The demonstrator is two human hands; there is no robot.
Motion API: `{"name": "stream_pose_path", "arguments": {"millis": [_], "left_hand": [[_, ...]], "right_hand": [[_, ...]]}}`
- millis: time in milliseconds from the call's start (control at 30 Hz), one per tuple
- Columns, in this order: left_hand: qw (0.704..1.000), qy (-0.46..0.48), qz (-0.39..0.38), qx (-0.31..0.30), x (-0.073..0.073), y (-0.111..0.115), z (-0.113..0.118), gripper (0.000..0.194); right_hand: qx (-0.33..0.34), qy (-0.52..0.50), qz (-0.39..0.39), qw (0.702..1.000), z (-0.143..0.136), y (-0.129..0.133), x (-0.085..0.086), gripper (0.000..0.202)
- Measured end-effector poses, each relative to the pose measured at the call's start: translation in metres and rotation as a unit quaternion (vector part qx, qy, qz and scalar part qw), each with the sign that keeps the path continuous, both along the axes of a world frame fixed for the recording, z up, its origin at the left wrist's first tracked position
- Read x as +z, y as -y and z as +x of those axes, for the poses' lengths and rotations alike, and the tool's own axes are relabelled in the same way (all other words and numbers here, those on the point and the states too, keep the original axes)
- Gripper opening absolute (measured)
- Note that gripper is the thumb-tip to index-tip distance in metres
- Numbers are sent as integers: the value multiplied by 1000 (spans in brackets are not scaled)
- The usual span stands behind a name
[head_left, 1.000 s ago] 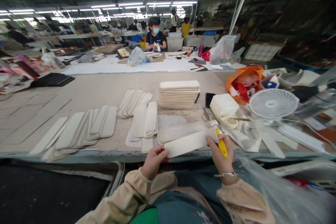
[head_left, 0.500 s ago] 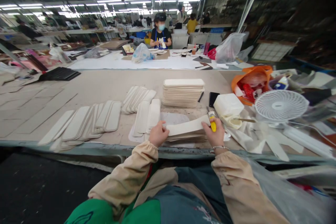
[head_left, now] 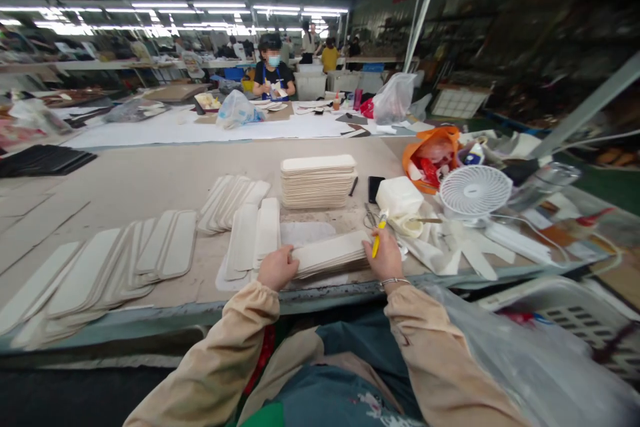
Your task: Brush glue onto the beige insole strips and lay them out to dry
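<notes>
My left hand (head_left: 279, 267) is closed at the left end of a pile of long cream strips (head_left: 330, 253), thumb and fingers on the top pieces. At the opposite end my right hand (head_left: 385, 255) touches the pile with its fingertips. A slim yellow-handled cutter (head_left: 379, 237) sticks up from that same hand, its tip pointing away from me. The strips look like fabric or thin leather with square-cut ends. Just left of the pile lie several rounded cream panels (head_left: 255, 233), overlapping. Behind it stands a neat stack of rounded panels (head_left: 318, 181).
More panels fan out on the left (head_left: 100, 267). To the right are a black phone (head_left: 376, 189), a white block (head_left: 399, 197), scraps (head_left: 450, 247), a white fan (head_left: 475, 192) and an orange bag (head_left: 430, 153). A masked co-worker (head_left: 274, 83) sits across the table (head_left: 200, 153).
The view has turned right, so the table's things appear further left. The top strip, bowed between my hands before, now lies flatter on the pile. The cutter stands more upright in my right hand.
</notes>
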State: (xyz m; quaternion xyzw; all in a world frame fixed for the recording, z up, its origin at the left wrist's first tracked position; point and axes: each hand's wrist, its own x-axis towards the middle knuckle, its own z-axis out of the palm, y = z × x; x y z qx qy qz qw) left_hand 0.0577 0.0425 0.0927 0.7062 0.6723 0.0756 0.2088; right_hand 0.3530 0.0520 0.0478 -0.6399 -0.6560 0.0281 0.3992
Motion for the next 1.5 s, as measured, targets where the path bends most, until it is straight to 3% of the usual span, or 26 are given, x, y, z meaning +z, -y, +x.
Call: {"name": "stream_pose_path", "arguments": {"millis": [133,233,300,400,567,700,967,1167,1233,1300,1400,1500], "left_hand": [[999,-29,10,-16,0,-2,-2,41],[998,-51,24,-20,-2,-3,-3,40],[997,-60,29,-25,-2,-2,-3,39],[996,-73,33,-30,-1,-1,-3,38],[996,-78,39,-25,-3,0,0,38],[996,-74,41,-19,-6,-1,2,38],[997,-36,67,-10,-5,-1,1,33],[986,121,118,5,-13,3,0,19],[966,228,115,40,-16,3,-1,16],[925,356,106,79,-16,1,1,20],[817,553,85,141,-3,-1,8,30],[698,693,41,176,19,3,17,37]], "right_hand": [[118,41,46,991,-20,13,5,11],[233,90,21,968,-46,24,4,9],[255,108,-4,961,-56,28,1,12],[213,107,-32,971,-51,29,-2,14],[59,48,-82,994,-7,14,-5,14],[-24,-16,-136,990,12,2,-6,20],[-4,-53,-136,989,2,-6,-10,18],[17,-80,-106,991,5,-6,-12,18],[17,-92,-98,991,7,-5,-12,18],[12,-118,-81,990,7,-4,-11,22],[31,-258,-17,966,3,-2,-1,30],[67,-419,28,905,-6,2,24,38]]}}
